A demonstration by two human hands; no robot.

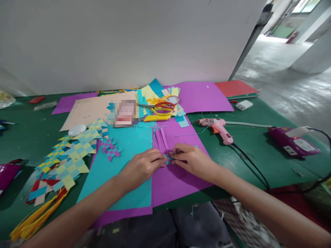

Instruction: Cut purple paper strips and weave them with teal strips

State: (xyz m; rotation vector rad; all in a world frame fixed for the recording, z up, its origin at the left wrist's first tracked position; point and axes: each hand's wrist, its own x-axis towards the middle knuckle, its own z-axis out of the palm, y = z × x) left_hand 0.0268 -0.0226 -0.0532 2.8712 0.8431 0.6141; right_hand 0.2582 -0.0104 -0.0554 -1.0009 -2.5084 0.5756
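Observation:
Between my two hands is a small woven paper piece (168, 159) in teal and purple, over a purple sheet (181, 182). My left hand (144, 165) pinches its left side with fingers closed. My right hand (190, 160) pinches the right side, its fingertips close to the left ones. Narrow purple strips (162, 140) extend away from the piece toward the back. A teal sheet (124, 144) lies to the left, with a finished-looking purple and teal woven piece (110, 148) on it. The fingers partly cover the held piece.
A pink glue gun (218, 129) with a black cord lies right, near a purple power box (292, 143). Scissors (162, 108) rest on paper scraps at the back. Yellow and teal woven pieces (72, 155) and yellow tassels (41, 217) lie left. A wall (116, 41) stands behind.

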